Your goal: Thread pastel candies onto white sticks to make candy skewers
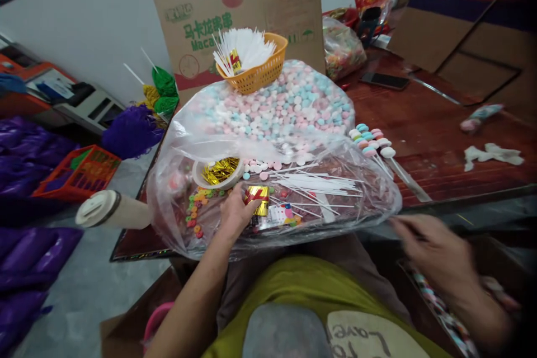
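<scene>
My left hand (pixel 235 210) is at the near side of the plastic-covered table, its thumb and fingers closed at the edge of a small gold and red packet (pixel 257 199). Beside the packet lie a white card with coloured dots (pixel 282 214) and several thin white sticks (pixel 321 183). A white bowl (pixel 197 178) of gold twist ties (pixel 221 171) stands just beyond this hand. Small ring-shaped candies (pixel 193 215) are to its left. My right hand (pixel 438 257) is off the table's front edge, above a box of colourful candy sticks (pixel 436 299); motion blurs its fingers.
A large clear bag (pixel 180 140) of pastel candies (pixel 293 100) covers the table's middle, with an orange basket (pixel 262 75) of white sticks on it. Finished candy skewers (pixel 371 140) and a phone (pixel 385 80) lie right. A lidded cup (pixel 130 211) stands at the left edge.
</scene>
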Motion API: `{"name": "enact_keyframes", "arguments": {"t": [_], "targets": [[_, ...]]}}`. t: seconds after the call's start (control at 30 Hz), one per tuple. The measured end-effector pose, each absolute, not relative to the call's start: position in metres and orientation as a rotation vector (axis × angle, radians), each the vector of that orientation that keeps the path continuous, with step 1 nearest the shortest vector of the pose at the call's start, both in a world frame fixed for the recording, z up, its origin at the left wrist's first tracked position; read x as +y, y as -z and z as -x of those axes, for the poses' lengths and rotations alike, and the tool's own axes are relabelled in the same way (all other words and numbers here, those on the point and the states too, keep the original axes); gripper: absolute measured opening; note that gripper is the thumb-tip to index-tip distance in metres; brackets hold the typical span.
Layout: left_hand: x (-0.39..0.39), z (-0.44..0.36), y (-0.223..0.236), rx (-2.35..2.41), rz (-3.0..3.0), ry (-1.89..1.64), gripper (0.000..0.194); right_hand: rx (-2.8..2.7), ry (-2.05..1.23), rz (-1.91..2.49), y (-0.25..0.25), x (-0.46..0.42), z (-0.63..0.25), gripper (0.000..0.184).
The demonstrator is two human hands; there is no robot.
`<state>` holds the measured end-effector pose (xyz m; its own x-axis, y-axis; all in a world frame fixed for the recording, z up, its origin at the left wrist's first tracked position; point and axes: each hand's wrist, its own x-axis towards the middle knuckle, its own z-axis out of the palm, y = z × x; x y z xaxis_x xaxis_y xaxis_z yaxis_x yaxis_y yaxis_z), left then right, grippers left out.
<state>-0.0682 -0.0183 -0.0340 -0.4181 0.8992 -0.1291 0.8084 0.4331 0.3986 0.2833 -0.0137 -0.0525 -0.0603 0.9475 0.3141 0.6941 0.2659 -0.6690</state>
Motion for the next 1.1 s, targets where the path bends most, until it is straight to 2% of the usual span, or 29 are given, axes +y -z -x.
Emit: {"name": "enact_keyframes", "arguments": {"t": [0.1, 0.23, 0.3, 0.4, 0.5, 0.6, 0.67, 0.77, 0.8, 0.93, 1.03, 1.1], "targets": [[-0.021, 0.068, 0.040, 2.373, -1.413, -0.626, 0.056, -2.368, -0.577, 1.008, 0.048, 0.014, -0.193, 0.024], [-0.037, 0.071, 0.043, 2.197, -1.218, -1.143, 0.053, -2.669, -0.486, 1.077, 0.042, 0.025, -0.118, 0.023], [-0.051, 0.074, 0.044, 2.166, -1.092, -1.238, 0.054, -2.670, -0.478, 1.137, 0.045, 0.029, -0.109, 0.021], [-0.070, 0.075, 0.044, 2.398, -1.169, -1.114, 0.053, -2.687, -0.489, 1.181, 0.052, 0.036, -0.112, 0.016], [-0.069, 0.065, 0.037, 2.571, -1.663, -0.943, 0.047, -2.728, -0.505, 1.166, 0.051, 0.045, -0.118, 0.023], [-0.044, 0.048, 0.025, 2.118, -2.192, -0.684, 0.042, -2.753, -0.464, 1.112, 0.037, 0.053, -0.123, 0.028], [-0.021, 0.039, 0.015, 1.891, -2.245, -0.562, 0.040, -2.719, -0.397, 1.019, 0.024, 0.058, -0.129, 0.023], [0.007, 0.032, 0.002, 1.646, -2.133, -0.576, 0.012, -2.504, -0.407, 0.882, 0.008, 0.063, -0.140, 0.021], [0.012, 0.031, 0.000, 1.582, -2.085, -0.603, 0.010, -2.407, -0.479, 0.872, 0.006, 0.064, -0.144, 0.021], [0.015, 0.034, -0.002, 1.647, -1.963, -0.650, 0.016, -2.311, -0.745, 1.044, 0.014, 0.063, -0.153, 0.040], [0.006, 0.038, 0.007, 1.823, -2.088, -0.442, 0.018, -2.430, -0.703, 1.183, 0.032, 0.057, -0.149, 0.027], [0.001, 0.040, 0.015, 1.900, -2.179, -0.267, 0.028, -2.444, -0.695, 1.194, 0.042, 0.053, -0.144, 0.018]]}}
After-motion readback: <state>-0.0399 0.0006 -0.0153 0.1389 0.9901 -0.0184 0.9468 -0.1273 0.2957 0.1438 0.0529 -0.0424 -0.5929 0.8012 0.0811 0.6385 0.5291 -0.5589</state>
